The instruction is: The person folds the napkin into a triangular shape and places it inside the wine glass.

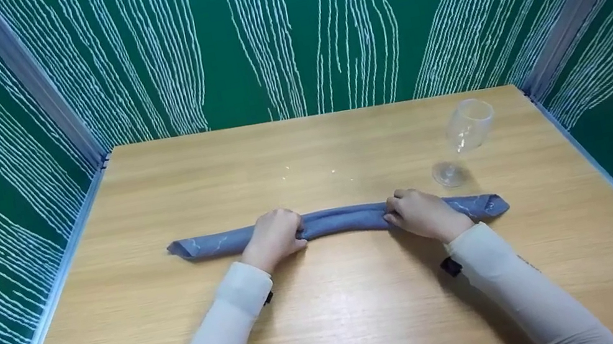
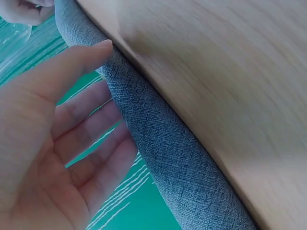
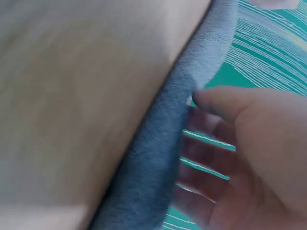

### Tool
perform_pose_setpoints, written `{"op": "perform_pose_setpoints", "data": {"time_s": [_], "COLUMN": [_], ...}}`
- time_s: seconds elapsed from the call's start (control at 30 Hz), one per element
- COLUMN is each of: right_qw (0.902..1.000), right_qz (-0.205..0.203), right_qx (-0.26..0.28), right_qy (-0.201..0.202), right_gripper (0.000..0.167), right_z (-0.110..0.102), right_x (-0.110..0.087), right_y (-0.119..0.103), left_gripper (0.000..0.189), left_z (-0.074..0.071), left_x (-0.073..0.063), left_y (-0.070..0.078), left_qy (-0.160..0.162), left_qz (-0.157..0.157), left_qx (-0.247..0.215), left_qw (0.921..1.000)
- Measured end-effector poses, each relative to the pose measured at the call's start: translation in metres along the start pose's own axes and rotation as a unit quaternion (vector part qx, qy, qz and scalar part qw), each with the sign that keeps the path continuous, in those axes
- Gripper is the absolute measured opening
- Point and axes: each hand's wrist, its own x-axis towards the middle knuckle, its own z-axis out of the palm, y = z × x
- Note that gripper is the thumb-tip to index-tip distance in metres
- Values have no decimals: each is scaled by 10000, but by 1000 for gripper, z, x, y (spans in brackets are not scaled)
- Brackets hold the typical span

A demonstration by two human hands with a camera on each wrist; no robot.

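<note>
A blue-grey cloth point(image 1: 343, 220), rolled into a long narrow strip, lies across the table and bows slightly away from me in the middle. Its two ends are pointed and show thin pale lines. Left of its middle, my left hand point(image 1: 274, 237) holds the roll, thumb on the near side and fingers curled behind it. My right hand point(image 1: 422, 214) grips it the same way, right of the middle. In the left wrist view the cloth point(image 2: 158, 129) runs past the thumb and fingertips. The right wrist view shows the woven cloth point(image 3: 148, 148) between thumb and fingers.
An upright clear stemmed glass point(image 1: 470, 127) stands on the table behind the roll's right part. Green panels point(image 1: 306, 27) with wavy white lines enclose the wooden table point(image 1: 337, 311) at the back and both sides. Small bright specks lie behind the roll.
</note>
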Motion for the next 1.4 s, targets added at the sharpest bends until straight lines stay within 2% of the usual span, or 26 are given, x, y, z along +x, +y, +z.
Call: {"op": "perform_pose_setpoints", "data": {"time_s": [0.13,0.3,0.83,0.97,1.2,1.4], "right_qw": [9996,9984,9984,9987,9986,9987], "right_qz": [65,136,211,227,222,238], "right_qx": [8,75,36,63,30,46], "right_qy": [-286,-545,-523,-457,-474,-458], "right_gripper": [24,32,31,30,32,31], "right_z": [-5,-8,-5,-4,-3,-3], "right_x": [-2,-3,-2,-2,-4,-4], "right_y": [-1,-2,1,1,4,5], "left_gripper": [24,24,17,18,29,30], "left_z": [2,5,9,11,9,9], "left_x": [-1,-1,7,10,15,20], "left_y": [-2,-6,-12,-14,-15,-14], "left_qy": [54,293,479,403,-150,-263], "left_qz": [18,177,328,279,-96,-253], "left_qx": [83,197,485,434,144,119], "left_qw": [9999,9992,9971,9979,9997,9993]}}
